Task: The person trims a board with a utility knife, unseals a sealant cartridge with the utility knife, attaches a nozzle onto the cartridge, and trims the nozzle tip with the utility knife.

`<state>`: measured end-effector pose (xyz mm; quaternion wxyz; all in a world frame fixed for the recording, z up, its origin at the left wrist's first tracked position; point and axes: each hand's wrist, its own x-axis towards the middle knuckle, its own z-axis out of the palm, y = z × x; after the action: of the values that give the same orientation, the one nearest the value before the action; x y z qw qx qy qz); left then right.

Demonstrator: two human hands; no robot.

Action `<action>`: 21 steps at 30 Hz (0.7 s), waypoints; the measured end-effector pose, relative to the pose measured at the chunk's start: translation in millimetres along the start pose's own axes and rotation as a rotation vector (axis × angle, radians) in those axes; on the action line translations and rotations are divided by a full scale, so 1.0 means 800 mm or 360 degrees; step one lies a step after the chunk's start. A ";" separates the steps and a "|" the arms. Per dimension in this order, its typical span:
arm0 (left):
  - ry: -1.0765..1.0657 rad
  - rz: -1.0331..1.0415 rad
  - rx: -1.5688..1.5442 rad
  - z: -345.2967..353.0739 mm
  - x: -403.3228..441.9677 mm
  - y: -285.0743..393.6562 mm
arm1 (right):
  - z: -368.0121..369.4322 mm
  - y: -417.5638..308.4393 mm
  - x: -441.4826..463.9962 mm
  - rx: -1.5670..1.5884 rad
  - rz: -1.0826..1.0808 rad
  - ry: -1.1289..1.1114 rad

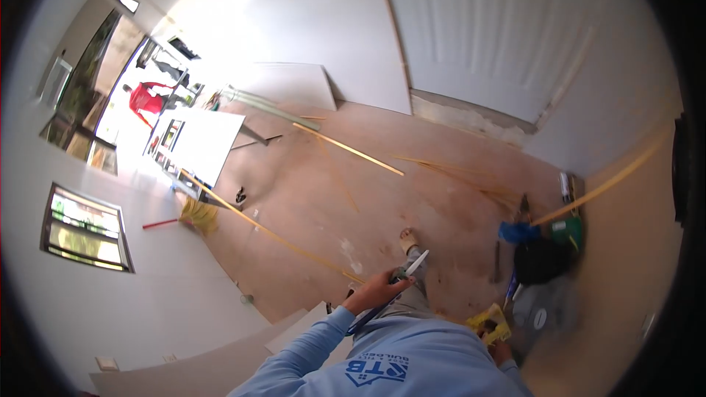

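My left hand (379,290) is closed around a caulk tube in front of my waist. Its pointed white nozzle (417,262) sticks out past my fingers toward the upper right, and a dark blue body runs back under my wrist. Low at my right side, my right hand (502,353) is closed at the edge of a yellow object with dark parts (487,322). Its exact kind is unclear, and my torso partly hides that hand. My bare foot (409,240) stands on the dusty floor.
Long wooden strips (349,148) lie across the floor. A black bag (543,260), a blue cloth (518,231) and a green container (566,234) crowd the right wall. A broom (197,215) is at the left wall. A person in red (147,103) is beyond a white-topped table (213,148).
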<state>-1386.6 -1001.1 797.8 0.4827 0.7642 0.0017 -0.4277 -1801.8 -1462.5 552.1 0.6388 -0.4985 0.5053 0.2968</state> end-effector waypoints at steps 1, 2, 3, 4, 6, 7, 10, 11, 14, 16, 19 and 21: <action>0.0033 -0.0021 -0.0036 -0.024 0.011 0.006 | 0.011 -0.035 0.018 0.0408 0.0234 0.0166; 0.0074 -0.0036 -0.0070 -0.053 0.024 0.014 | 0.023 -0.082 0.043 0.0289 0.0245 0.0243; 0.0111 -0.0058 -0.0107 -0.081 0.032 0.022 | 0.040 -0.128 0.057 0.0171 0.0257 0.0323; 0.0181 -0.0057 -0.0100 -0.110 0.036 0.032 | 0.057 -0.170 0.070 0.0057 0.0270 0.0405; 0.0304 -0.0047 -0.0068 -0.173 0.048 0.055 | 0.095 -0.268 0.108 -0.0149 0.0005 0.0328; 0.0358 -0.0036 -0.0116 -0.200 0.060 0.057 | 0.115 -0.318 0.127 -0.0184 -0.0128 0.0294; 0.0519 -0.0004 -0.0162 -0.262 0.073 0.055 | 0.224 -0.480 0.111 -0.0252 -0.0405 0.0285; 0.0591 0.0017 -0.0116 -0.286 0.068 0.067 | 0.256 -0.527 0.108 -0.0295 -0.0507 0.0304; 0.0808 0.0018 -0.0044 -0.344 0.053 0.078 | 0.365 -0.657 0.098 -0.0407 -0.0824 0.0288; 0.0968 0.0060 -0.0079 -0.370 0.044 0.068 | 0.433 -0.734 0.068 -0.0467 -0.1001 0.0239; 0.1097 0.0151 -0.0231 -0.380 0.044 0.037 | 0.521 -0.848 0.036 -0.0625 -0.1255 0.0231; 0.1063 0.0025 -0.0373 -0.390 0.039 0.017 | 0.555 -0.932 0.057 -0.0463 -0.1579 0.0141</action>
<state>-1157.9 -790.9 840.0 0.5433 0.8013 0.2026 -0.1474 -973.9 -1295.6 756.6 0.6046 -0.7740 0.1882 0.0040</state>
